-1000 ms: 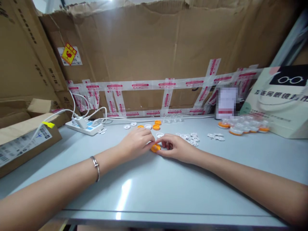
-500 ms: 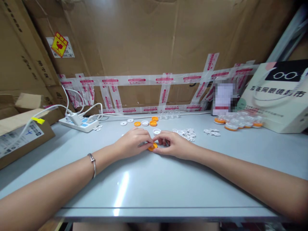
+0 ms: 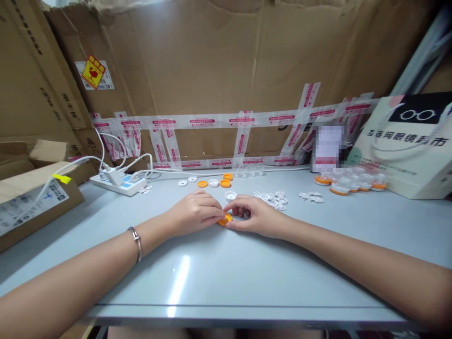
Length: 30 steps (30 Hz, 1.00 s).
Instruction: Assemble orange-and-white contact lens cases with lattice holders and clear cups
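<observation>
My left hand (image 3: 195, 212) and my right hand (image 3: 252, 215) meet at the middle of the grey table (image 3: 226, 263). Between their fingertips they pinch a small orange cap (image 3: 225, 219) that rests just above the table top. Both hands have their fingers curled and pressed on it. A metal bangle (image 3: 136, 240) circles my left wrist. Just behind the hands lies a white cap (image 3: 230, 195), and a heap of small white flat pieces (image 3: 275, 198) sits to the right of it.
Several orange and white caps (image 3: 213, 182) lie near the taped cardboard wall (image 3: 226, 84). A power strip (image 3: 118, 182) with cables is back left, a cardboard box (image 3: 31, 202) far left. Assembled clear pieces with orange caps (image 3: 348, 181) and a printed bag (image 3: 409, 141) stand at right.
The view has shifted slightly. Both hands stay together on the orange cap, with only small finger movement.
</observation>
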### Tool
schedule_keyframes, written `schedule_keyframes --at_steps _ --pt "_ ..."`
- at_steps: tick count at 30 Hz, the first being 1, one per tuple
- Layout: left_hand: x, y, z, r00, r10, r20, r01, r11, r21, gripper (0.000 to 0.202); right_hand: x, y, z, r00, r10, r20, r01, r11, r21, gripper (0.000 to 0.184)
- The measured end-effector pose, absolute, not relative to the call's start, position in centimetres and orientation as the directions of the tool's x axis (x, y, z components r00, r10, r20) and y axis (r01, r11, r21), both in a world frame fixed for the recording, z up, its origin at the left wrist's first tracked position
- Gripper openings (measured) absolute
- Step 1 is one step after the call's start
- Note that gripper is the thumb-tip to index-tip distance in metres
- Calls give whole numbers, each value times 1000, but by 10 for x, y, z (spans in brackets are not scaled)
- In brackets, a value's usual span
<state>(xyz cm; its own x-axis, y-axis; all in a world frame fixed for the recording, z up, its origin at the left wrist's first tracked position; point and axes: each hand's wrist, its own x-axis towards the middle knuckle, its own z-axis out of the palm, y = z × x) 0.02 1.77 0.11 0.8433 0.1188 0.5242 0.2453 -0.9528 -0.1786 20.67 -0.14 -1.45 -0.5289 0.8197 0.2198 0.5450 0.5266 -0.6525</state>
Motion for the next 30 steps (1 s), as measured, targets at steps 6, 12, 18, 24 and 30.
schedule_keyframes --at_steps 6,12,18,24,30 --pt "-2 18 0 813 244 528 287 -958 0 14 208 0 -16 -515 824 237 527 523 -670 35" --pt "-7 18 0 834 336 437 302 -942 148 13 211 -2 -18 -525 770 363 430 608 -668 25" --pt "-9 19 -1 823 403 400 308 -909 281 17 208 -5 -16 -513 811 280 396 513 -761 25" --pt "-6 18 -4 781 435 448 325 -896 304 12 207 -4 -18 -509 807 300 395 528 -751 28" --pt "-6 21 -6 792 400 462 302 -913 273 13 208 -2 -20 -517 787 337 398 570 -719 25"
